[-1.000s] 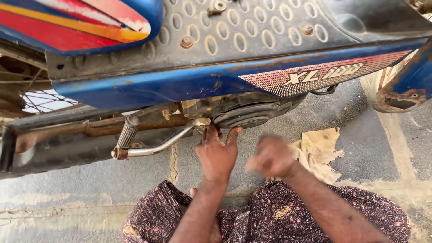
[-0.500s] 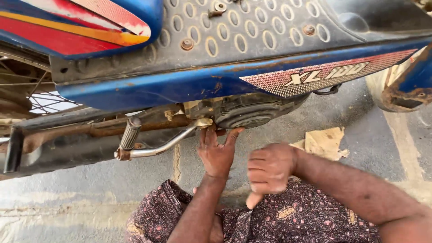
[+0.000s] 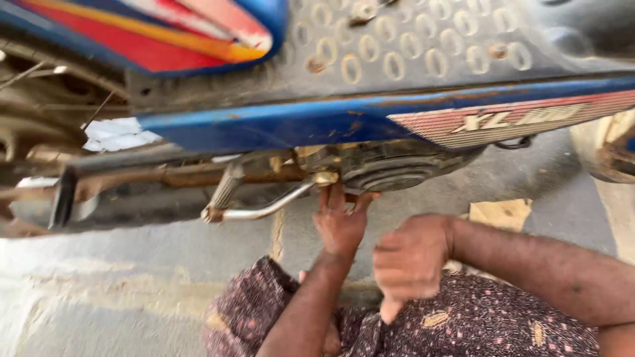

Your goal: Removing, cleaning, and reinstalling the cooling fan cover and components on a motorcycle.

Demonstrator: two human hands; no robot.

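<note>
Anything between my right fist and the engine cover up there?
In the head view, only bare grey ground lies between the right hand and the round engine cover; the left hand reaches up just beside that gap.

Outdoors, daylight. Grey concrete ground [image 3: 152,264] w/ sandy patches & a crack line. Torn cardboard scrap [image 3: 501,214] lying flat on ground, right side. Worn tyre [image 3: 608,155] at right edge.
</note>
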